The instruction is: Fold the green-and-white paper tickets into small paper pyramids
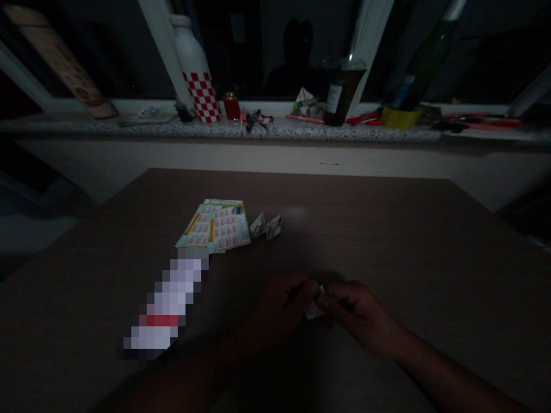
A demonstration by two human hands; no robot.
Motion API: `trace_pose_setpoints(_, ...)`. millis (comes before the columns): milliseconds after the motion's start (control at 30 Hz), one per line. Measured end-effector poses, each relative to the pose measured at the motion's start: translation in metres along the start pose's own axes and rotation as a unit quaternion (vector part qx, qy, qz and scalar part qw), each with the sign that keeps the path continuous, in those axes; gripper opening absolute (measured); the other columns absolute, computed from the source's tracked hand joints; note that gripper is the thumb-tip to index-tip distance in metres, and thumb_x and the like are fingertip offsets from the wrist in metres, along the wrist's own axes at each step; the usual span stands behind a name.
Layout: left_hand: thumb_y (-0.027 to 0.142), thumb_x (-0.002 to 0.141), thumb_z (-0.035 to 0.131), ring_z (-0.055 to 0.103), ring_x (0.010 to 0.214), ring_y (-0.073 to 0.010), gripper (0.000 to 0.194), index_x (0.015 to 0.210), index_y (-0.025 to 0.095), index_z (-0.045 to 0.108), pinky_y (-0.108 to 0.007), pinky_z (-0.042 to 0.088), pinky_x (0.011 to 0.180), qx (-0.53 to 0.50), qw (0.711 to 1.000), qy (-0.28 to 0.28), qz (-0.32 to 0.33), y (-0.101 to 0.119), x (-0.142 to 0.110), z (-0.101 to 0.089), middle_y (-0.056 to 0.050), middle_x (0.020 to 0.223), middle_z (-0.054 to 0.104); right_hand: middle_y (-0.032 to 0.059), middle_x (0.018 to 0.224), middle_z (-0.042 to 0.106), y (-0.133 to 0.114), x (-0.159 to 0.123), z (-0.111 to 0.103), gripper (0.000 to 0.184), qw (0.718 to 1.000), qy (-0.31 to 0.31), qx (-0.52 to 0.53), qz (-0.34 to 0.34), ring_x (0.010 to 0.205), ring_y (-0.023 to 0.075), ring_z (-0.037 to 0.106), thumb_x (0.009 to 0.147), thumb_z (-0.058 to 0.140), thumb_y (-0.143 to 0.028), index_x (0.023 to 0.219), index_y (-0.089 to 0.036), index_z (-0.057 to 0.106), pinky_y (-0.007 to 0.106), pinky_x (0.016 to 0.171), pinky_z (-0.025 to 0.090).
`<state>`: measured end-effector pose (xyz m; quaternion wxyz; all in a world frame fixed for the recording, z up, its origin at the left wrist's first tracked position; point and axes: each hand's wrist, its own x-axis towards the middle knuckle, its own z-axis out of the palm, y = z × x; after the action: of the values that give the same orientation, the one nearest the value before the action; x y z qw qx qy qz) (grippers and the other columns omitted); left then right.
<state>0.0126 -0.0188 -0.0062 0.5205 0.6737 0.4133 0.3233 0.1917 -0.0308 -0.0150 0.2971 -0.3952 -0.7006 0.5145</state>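
Both of my hands meet over the near part of the table, pinching one small folded piece of printed paper. My left hand grips its left side between thumb and fingers. From the right, my right hand pinches the other side with the thumb near the top edge. Much of the paper is hidden by the fingers, and the scene is dark. Farther off, two small folded paper pieces stand side by side. To their left lies a fanned stack of printed paper sheets.
A pixelated, lit oblong object lies left of my hands on the wooden table. Behind it, the granite sill carries a checkered bottle, a dark plastic cup, a green bottle and a tall carton.
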Motion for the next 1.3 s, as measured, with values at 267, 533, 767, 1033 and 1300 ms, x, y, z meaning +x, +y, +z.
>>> trace_pose_setpoints(267, 0.033, 0.087, 0.048, 0.042, 0.054, -0.0091, 0.030, 0.063, 0.014, 0.054, -0.020, 0.030, 0.052, 0.019, 1.000, -0.002, 0.001, 0.006, 0.000, 0.002, 0.004, 0.056, 0.045, -0.0024, 0.049, 0.049, -0.003, -0.003, 0.000, 0.044, 1.000, 0.001, -0.018, -0.011, 0.045, 0.0077, 0.044, 0.094, 0.044, -0.039, 0.059, -0.016, 0.055, 0.020, 0.044, 0.033)
trace_pose_setpoints(533, 0.037, 0.090, 0.044, 0.046, 0.058, -0.0102, 0.033, 0.070, 0.014, 0.057, -0.020, 0.034, 0.054, -0.002, 1.000, -0.009, -0.010, 0.000, -0.001, 0.004, 0.002, 0.062, 0.051, -0.0026, 0.045, 0.049, -0.003, -0.001, 0.001, 0.045, 1.000, 0.009, 0.008, 0.005, 0.040, 0.0072, 0.041, 0.092, 0.046, -0.044, 0.059, -0.015, 0.056, 0.019, 0.039, 0.030)
trace_pose_setpoints(767, 0.043, 0.093, 0.038, 0.046, 0.052, -0.0095, 0.045, 0.064, 0.014, 0.059, -0.020, 0.031, 0.050, -0.015, 0.997, -0.078, 0.020, -0.004, -0.002, 0.003, 0.001, 0.056, 0.052, -0.0029, 0.046, 0.047, -0.005, -0.003, 0.001, 0.044, 1.000, -0.015, 0.015, -0.001, 0.041, 0.0067, 0.041, 0.092, 0.046, -0.042, 0.059, -0.015, 0.057, 0.019, 0.040, 0.032)
trace_pose_setpoints(1033, 0.039, 0.096, 0.031, 0.050, 0.052, -0.0091, 0.048, 0.066, 0.015, 0.061, -0.019, 0.034, 0.052, -0.004, 0.991, -0.116, 0.063, 0.004, -0.004, 0.001, 0.001, 0.058, 0.057, 0.0004, 0.055, 0.052, -0.001, -0.005, 0.000, 0.039, 0.996, -0.064, 0.056, -0.015, 0.048, 0.0094, 0.048, 0.090, 0.049, -0.041, 0.068, -0.012, 0.063, 0.021, 0.046, 0.037)
trace_pose_setpoints(1300, 0.042, 0.095, 0.033, 0.047, 0.050, -0.0081, 0.050, 0.066, 0.013, 0.061, -0.018, 0.033, 0.050, -0.002, 0.995, -0.089, 0.052, -0.004, -0.003, 0.004, 0.001, 0.056, 0.055, -0.0008, 0.056, 0.052, 0.002, -0.005, 0.001, 0.030, 0.998, -0.048, 0.034, -0.030, 0.050, 0.0089, 0.047, 0.092, 0.049, -0.030, 0.072, -0.013, 0.064, 0.020, 0.047, 0.037)
